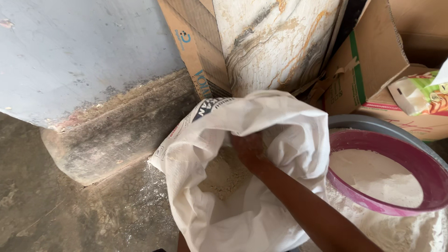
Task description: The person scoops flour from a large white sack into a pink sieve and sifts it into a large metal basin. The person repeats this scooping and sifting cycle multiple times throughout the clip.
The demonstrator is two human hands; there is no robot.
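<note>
Floor (56, 205) of bare, stained concrete, far left of the hands, flour-dusted where it meets the sack; blue-grey wall (70, 51) above it.

Left hand: barely in view, only a sliver of arm at the bottom edge under the sack; spread or gripping, cannot tell.

Sack (261, 186), white woven plastic, upright on the floor, mouth rolled open, around the right hand. Soft, limp walls, likely to slump and fold when pulled; weave probably slick under flour dust. Partly filled with pale coarse meal (224, 175), so judged heavy at the base, light at the top. Best hold judged to be the rolled rim, bunched in a fist, or under the base for lifting.

Right hand (249, 147): reached down inside the sack mouth, fingers curled by the meal and the inner wall; pinching or scooping, cannot tell.

Marbled tile slab (275, 42) leaning behind the sack, beyond the hand, inside a cardboard box (193, 51).

Sieve (420, 172), magenta-rimmed, right of the forearm, holding fine white flour (373, 175), resting in a grey basin (368, 123) of flour.

Open carton (373, 60) behind the basin; printed packet (422, 95) far right.
</note>
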